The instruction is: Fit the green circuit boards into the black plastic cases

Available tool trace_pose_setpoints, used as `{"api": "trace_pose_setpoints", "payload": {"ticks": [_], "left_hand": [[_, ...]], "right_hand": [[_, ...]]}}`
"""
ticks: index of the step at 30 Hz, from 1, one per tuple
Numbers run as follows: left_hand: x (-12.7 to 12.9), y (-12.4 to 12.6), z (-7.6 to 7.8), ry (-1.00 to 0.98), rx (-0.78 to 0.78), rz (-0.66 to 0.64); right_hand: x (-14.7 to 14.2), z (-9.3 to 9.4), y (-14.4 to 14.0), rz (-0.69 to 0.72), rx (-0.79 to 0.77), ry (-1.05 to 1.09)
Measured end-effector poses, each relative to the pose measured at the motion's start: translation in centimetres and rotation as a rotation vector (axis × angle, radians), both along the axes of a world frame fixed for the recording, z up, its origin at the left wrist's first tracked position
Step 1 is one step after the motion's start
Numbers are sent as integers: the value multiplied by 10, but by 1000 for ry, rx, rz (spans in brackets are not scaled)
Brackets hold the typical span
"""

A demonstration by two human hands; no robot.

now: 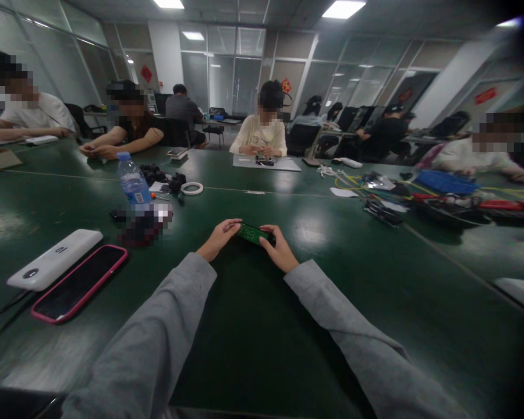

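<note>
Between my two hands is a green circuit board (252, 233) with a dark edge, tilted a little and held just over the green table (244, 326). My left hand (222, 237) grips its left end, thumb and fingers pressed on the edge. At the right end my right hand (279, 247) has its thumb on the board's face and its fingers along the far edge. Small light marks dot the board's face; its underside is hidden.
To the left lie a white power bank (56, 259), a phone with a pink case (81, 283) and a water bottle (133, 179). A tape roll (192, 188) sits beyond. Cables and a blue tray (448, 181) are at the right. Several people sit around the table.
</note>
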State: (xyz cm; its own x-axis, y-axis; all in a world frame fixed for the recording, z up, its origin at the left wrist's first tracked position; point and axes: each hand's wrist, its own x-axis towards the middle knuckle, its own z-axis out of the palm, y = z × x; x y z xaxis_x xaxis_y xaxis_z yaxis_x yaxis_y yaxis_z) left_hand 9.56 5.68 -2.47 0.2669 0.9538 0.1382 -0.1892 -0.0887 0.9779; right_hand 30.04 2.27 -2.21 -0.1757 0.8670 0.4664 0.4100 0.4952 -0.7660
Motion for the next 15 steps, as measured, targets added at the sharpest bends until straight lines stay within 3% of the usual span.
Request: {"api": "trace_pose_setpoints", "payload": {"ticks": [7,15], "left_hand": [[-2,1,-2,-35,-21,-13],[-1,1,-1,-9,7,2]], "right_hand": [[0,-1,-2,-123,198,-203],[0,-1,-3,-140,179,-215]]}}
